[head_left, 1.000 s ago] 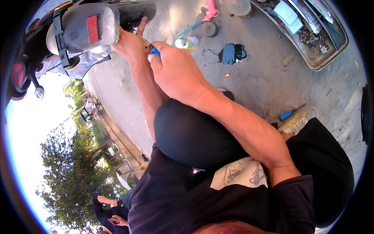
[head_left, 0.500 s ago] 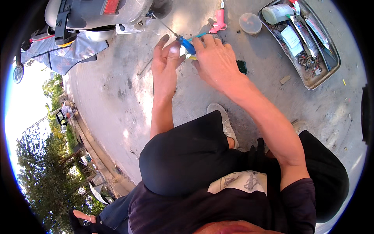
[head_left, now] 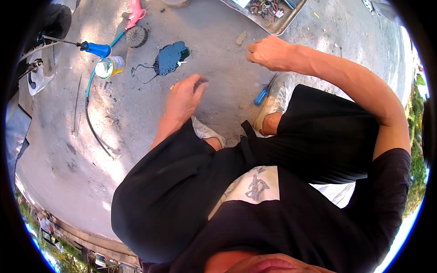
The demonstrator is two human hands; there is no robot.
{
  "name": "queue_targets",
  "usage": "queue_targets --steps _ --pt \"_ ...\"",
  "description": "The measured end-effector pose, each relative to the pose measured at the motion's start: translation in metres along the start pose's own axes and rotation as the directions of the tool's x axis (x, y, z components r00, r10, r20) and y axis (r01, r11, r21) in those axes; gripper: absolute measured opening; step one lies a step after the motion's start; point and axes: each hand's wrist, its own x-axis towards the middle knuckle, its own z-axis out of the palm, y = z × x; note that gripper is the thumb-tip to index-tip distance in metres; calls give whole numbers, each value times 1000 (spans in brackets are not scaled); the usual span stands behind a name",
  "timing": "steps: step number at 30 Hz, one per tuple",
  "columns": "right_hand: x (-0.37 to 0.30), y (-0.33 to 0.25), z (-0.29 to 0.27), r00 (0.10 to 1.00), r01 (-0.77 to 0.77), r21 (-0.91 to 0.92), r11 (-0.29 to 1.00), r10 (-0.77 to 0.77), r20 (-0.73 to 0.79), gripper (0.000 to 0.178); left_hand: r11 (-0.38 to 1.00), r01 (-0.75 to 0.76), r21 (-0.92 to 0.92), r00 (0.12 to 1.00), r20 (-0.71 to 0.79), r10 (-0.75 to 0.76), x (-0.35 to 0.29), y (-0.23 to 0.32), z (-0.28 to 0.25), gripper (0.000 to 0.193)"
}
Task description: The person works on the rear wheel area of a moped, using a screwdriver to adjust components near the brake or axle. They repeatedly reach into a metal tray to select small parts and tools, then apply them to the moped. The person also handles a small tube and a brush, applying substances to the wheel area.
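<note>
My left hand (head_left: 184,96) is over the ground in front of my left shoe, slightly blurred. Its fingers are half curled with the thumb apart, and nothing shows in them. My right hand (head_left: 269,53) is closed above my right shoe, near a tray; whatever its fingers hold, if anything, is hidden. Beside that shoe lies a screwdriver (head_left: 261,96) with a blue handle. At the left, another blue-handled screwdriver (head_left: 95,48) points its shaft at a vehicle part, away from both hands. Just below its handle is a yellow can (head_left: 117,65) with a pale top.
A dark oily puddle (head_left: 170,58) spreads beyond my left hand. A teal hose (head_left: 90,82) runs to a pink air gun (head_left: 135,14), by a round toothed part (head_left: 136,37). The metal tray (head_left: 277,31) holds small parts. My shoes (head_left: 278,93) flank the near ground.
Both hands have left the blue screwdriver and come apart, my right hand going toward the tray. The view has turned to the right, bringing the puddle and the second screwdriver into sight.
</note>
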Motion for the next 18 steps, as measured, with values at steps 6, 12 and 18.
queue_targets --steps 6,12,18 --pt "-14 -60 132 970 200 -41 979 -203 -132 5 991 -131 -36 976 172 135 1 -1 39 20" --pt "-20 -75 145 927 305 -79 949 -315 -205 11 986 -141 -90 978 145 153 5 0 26 21" --pt "0 -56 36 986 27 373 927 36 -160 29 985 -120 -123 978 154 138 10 7 20 21"
